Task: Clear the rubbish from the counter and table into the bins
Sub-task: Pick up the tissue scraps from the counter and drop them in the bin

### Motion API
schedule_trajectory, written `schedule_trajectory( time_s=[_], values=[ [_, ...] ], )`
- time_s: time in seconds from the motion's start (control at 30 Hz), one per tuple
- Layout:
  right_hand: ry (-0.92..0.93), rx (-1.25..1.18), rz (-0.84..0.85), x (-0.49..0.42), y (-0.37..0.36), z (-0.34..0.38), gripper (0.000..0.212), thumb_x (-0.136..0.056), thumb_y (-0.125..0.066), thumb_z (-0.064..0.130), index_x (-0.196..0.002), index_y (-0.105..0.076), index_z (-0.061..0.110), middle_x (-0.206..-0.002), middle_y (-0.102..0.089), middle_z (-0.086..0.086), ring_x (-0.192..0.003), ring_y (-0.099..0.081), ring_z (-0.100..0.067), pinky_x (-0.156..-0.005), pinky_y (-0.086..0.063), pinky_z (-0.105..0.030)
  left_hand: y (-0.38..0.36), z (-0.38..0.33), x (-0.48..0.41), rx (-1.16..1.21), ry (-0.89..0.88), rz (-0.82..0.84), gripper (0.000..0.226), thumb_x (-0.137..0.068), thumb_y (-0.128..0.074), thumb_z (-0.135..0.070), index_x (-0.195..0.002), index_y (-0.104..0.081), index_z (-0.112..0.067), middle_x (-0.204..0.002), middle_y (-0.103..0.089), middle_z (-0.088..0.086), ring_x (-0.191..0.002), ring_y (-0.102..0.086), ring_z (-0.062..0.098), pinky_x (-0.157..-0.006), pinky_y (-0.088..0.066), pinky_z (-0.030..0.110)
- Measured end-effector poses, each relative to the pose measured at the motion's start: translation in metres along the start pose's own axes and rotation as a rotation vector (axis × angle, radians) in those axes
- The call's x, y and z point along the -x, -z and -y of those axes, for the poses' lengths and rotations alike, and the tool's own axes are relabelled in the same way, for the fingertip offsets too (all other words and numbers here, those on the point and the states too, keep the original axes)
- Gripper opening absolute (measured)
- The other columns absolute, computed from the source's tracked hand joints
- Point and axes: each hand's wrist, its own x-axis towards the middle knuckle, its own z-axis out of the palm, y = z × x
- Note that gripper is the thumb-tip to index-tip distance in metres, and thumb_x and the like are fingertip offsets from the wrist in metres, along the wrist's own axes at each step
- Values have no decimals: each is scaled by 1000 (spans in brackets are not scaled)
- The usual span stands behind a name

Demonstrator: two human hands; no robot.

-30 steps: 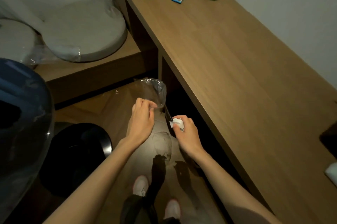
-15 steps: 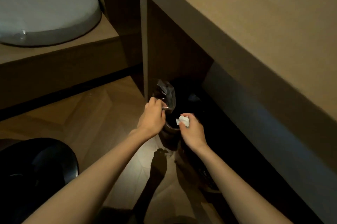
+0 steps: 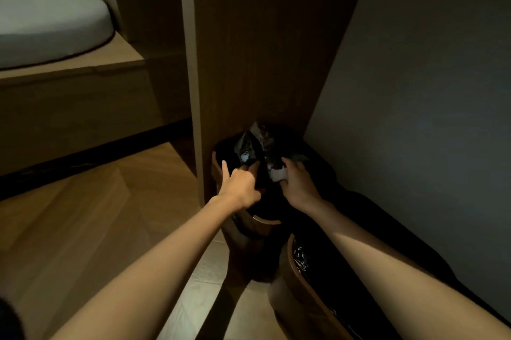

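A round wooden bin (image 3: 265, 222) with a black liner stands under the counter, against a dark wood panel. A crumpled clear plastic wrapper (image 3: 255, 137) sits in the bin's mouth. My left hand (image 3: 240, 183) hovers over the near left rim with its fingers spread, the fingertips just below the wrapper. Over the right side of the bin, my right hand (image 3: 298, 187) is closed on a small crumpled white paper (image 3: 278, 173). The inside of the bin is too dark to see.
A second wooden bin (image 3: 291, 265) with a black liner stands closer to me, under my right forearm. An upright wood partition (image 3: 193, 90) borders the bins on the left, a grey panel (image 3: 414, 118) on the right. A white cushion (image 3: 49, 21) lies on a low platform at the upper left.
My view has dropped under the counter. Both hands moved forward over the bin. The wrapper now rests in the bin's mouth and my left fingers have spread apart. The right hand still holds the paper.
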Motion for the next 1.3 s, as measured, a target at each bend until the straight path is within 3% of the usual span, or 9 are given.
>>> schedule_trajectory(
  time_s=[0.13,0.3,0.47,0.63,0.73,0.8,0.9,1.1,1.3],
  values=[
    [61,-11,-7,2,6,-8,54,-96,-50,9,-146,-31,15,-151,-31,-8,-138,-34,-24,-112,-30,-31,2,11,8,154,-94,-222,71,-87,-56,-48,-146,-28,-21,-150,-34,3,-144,-16,23,-112,17,49],
    [127,125,-79,11,10,-14,42,-96,-49,21,-137,-44,18,-142,-43,-2,-131,-41,-21,-107,-38,-37,10,24,25,364,59,-410,47,-99,-40,-31,-143,-37,-13,-156,-21,7,-147,-3,24,-118,-5,41],
    [37,306,-47,8,-6,-24,49,-95,-50,27,-142,-38,17,-147,-37,-5,-137,-32,-24,-112,-31,-42,1,39,19,361,84,-211,58,-98,-43,-31,-148,-21,-9,-159,-9,5,-147,6,21,-119,-8,41],
    [18,360,-112,5,-19,-29,49,-96,-49,26,-142,-38,14,-147,-36,-8,-139,-30,-25,-114,-26,-42,6,30,5,-71,123,-126,58,-88,-55,-38,-139,-41,-15,-157,-19,8,-147,5,28,-115,8,52],
    [12,272,-108,4,-19,-29,43,-96,-48,21,-138,-42,12,-142,-43,-9,-133,-36,-27,-111,-30,-37,13,12,-9,-373,91,178,48,-93,-41,-43,-131,-53,-15,-144,-44,7,-146,-6,29,-110,18,57],
    [0,208,-100,4,-18,-30,40,-97,-47,17,-137,-44,12,-141,-44,-10,-131,-39,-27,-108,-33,-36,11,1,-17,-538,39,381,49,-98,-32,-39,-140,-41,-17,-149,-38,8,-146,-10,30,-111,17,59],
    [-12,133,-81,2,-14,-31,39,-98,-45,14,-136,-45,11,-141,-44,-11,-131,-39,-27,-108,-36,-36,4,-10,-26,-483,44,512,48,-98,-39,-20,-142,-35,-3,-154,-25,15,-144,-14,32,-116,1,52],
    [-33,-3,-87,4,-8,-30,37,-96,-46,11,-134,-47,10,-138,-45,-13,-129,-41,-28,-106,-39,-36,15,2,-32,-275,-129,121,51,-98,-37,-30,-147,-25,-29,-155,-26,3,-145,-17,24,-117,-8,45],
    [122,34,-127,12,7,-13,39,-97,-46,15,-136,-46,14,-140,-44,-4,-132,-38,-21,-106,-36,-30,37,7,12,-156,-187,-233,52,-97,-40,-29,-147,-28,-24,-145,-44,4,-137,-34,25,-113,-25,38]
  ],
)
